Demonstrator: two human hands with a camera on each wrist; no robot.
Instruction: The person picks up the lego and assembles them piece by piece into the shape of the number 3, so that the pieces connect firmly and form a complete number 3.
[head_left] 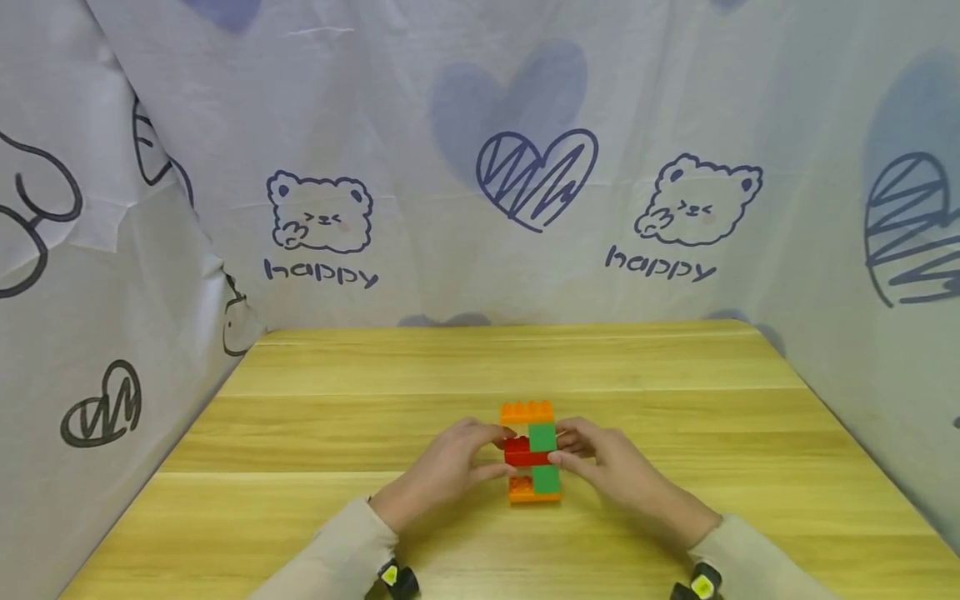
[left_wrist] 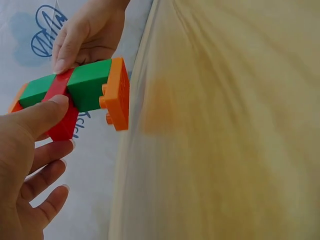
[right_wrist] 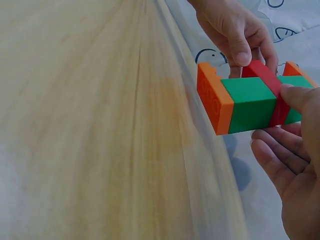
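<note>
A small stack of toy building bricks stands upright between my two hands, its lower end close over the wooden table. In the head view an orange brick (head_left: 534, 497) forms its bottom and another orange brick (head_left: 527, 413) its top. Between them come a lower green brick (head_left: 546, 479), a red brick (head_left: 523, 458) and an upper green brick (head_left: 542, 437). My left hand (head_left: 457, 457) pinches the left end of the red brick between thumb and fingers. From the right, my right hand (head_left: 618, 462) grips the stack, thumb on the red brick (right_wrist: 265, 77), fingers behind.
The wooden table (head_left: 337, 433) spreads out around the hands. A pale cloth (head_left: 420, 275) with hearts and bear drawings hangs behind it and along both sides. Each sleeve ends near a dark wrist strap (head_left: 401, 581) with a yellow marker.
</note>
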